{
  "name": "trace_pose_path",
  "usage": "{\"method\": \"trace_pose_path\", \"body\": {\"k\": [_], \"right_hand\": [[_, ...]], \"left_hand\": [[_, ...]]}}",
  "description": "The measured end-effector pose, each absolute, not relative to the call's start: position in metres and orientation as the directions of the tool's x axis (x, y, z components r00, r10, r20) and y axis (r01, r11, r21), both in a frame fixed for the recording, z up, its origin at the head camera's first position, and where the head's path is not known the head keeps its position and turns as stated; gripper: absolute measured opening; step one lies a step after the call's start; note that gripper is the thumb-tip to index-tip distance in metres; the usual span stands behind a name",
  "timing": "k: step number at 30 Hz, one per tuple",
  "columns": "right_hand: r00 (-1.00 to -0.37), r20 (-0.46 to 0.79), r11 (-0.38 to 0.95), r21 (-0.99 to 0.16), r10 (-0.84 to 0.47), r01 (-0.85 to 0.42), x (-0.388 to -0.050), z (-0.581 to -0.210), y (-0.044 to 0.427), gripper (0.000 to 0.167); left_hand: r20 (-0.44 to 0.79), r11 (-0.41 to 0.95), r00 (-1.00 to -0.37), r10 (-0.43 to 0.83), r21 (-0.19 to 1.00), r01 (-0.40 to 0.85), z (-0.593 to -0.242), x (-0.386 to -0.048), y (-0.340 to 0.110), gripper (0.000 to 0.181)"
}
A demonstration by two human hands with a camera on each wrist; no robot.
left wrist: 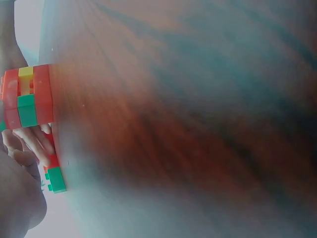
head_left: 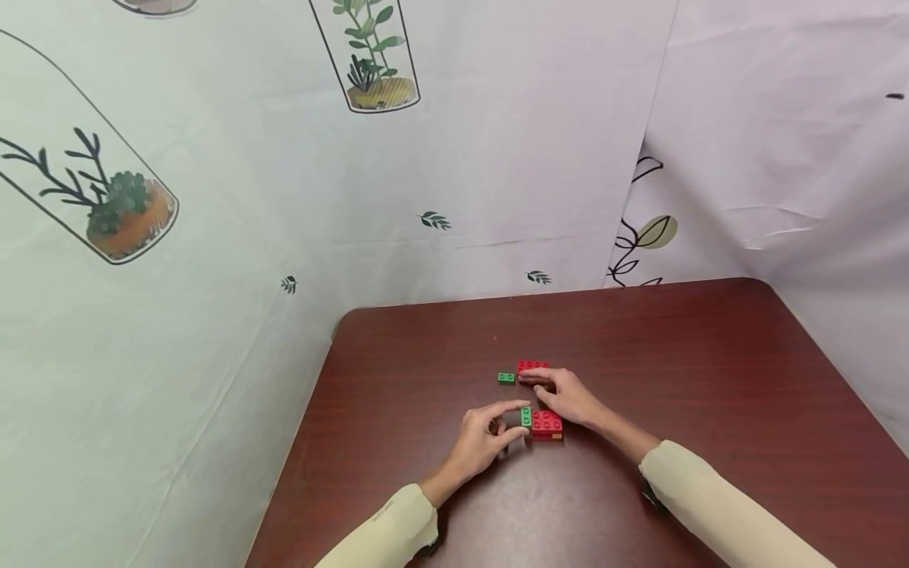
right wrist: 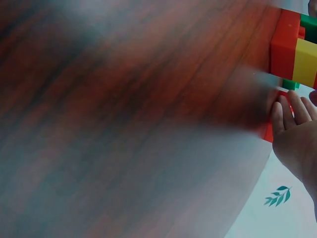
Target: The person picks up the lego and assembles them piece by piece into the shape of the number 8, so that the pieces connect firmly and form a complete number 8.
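Observation:
My left hand pinches a small green brick between thumb and fingertip, at the left end of a stack of toy building bricks. The left wrist view shows the stack's red lower brick, with a green brick and a yellow brick between it and a red upper one. Behind the stack, my right hand reaches over a loose red brick, its extended fingers at that brick and partly covering it. Another small green brick lies just left of the red one.
Everything stands on a dark reddish-brown table. A pale cloth with printed plants hangs along the table's back and sides. Dark straps show under both sleeves.

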State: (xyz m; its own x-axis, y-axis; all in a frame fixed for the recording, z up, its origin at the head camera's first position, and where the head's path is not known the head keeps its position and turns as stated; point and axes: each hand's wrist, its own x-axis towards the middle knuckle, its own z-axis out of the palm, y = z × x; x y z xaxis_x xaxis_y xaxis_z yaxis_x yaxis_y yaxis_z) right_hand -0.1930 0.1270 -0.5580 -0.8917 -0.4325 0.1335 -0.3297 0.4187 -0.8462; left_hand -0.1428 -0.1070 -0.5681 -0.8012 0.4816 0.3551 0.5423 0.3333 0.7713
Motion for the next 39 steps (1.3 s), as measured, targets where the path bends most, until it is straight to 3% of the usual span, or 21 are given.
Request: {"method": "trace_pose_path", "body": {"k": [39], "right_hand": [[-0.846, 0.119, 0.403, -0.839, -0.519, -0.365, -0.228, -0.557, 0.084, 0.041]], "left_hand": [[0.310, 0.343, -0.822, 0.477, 0.796, 0.499, -0.568, -0.142, -0.107, 0.038]]}}
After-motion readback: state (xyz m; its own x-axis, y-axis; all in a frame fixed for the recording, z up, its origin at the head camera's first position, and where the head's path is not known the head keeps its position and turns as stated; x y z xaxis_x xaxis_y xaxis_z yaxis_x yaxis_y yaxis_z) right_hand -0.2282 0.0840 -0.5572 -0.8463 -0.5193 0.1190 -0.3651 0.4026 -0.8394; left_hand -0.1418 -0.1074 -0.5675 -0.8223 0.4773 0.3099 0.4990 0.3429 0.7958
